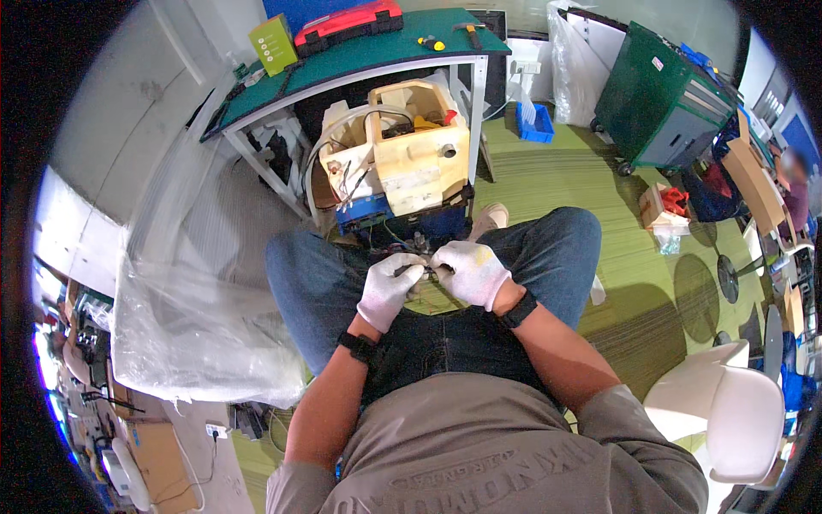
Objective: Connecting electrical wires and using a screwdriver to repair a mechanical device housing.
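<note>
My left hand (390, 289) and my right hand (473, 271), both in white knit gloves, meet between my knees. The fingertips of each are pinched together around something small and dark, too small to name; thin cables show close to it. Just beyond my hands stands an open machine with a cream plastic housing (421, 165), a grey hose (349, 121) looped over its top and a blue base (363, 212). Loose wires hang down the front of the machine toward my fingers. Inside its upper opening, yellow and red parts are partly visible.
Behind the machine is a green-topped workbench (368, 53) with a red toolbox (347, 26), a green box (272, 44) and a hammer (469, 35). Plastic-wrapped goods (201, 300) stand left. A green tool cabinet (655, 98), blue bin (535, 124) and white chair (723, 407) are right.
</note>
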